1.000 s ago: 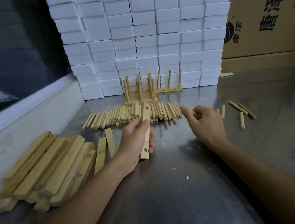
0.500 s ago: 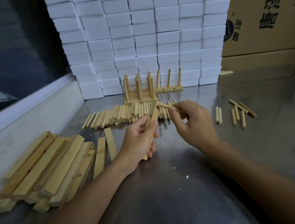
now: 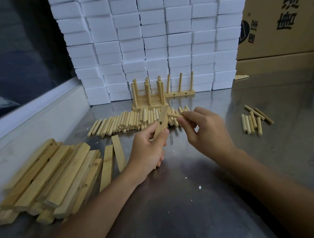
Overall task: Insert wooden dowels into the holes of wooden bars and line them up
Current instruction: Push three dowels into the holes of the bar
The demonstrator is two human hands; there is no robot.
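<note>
Over the steel tabletop (image 3: 197,200), the left hand (image 3: 147,150) grips a wooden bar (image 3: 161,123) tilted upward. The right hand (image 3: 204,131) pinches a dowel (image 3: 174,115), its tip at the bar's upper end. Behind them, loose dowels (image 3: 131,120) lie in a row.

Two hands (image 3: 147,150); seven loose dowels (image 3: 255,120) at right; two cardboard boxes (image 3: 283,13).

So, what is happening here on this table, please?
A person is putting wooden pegs into drilled bars. The left hand grips one bar tilted upward, and the right hand pinches a dowel with its tip at the bar's upper end. Finished bars with upright dowels stand at the back; loose dowels and a pile of bars wait on the metal table.
</note>
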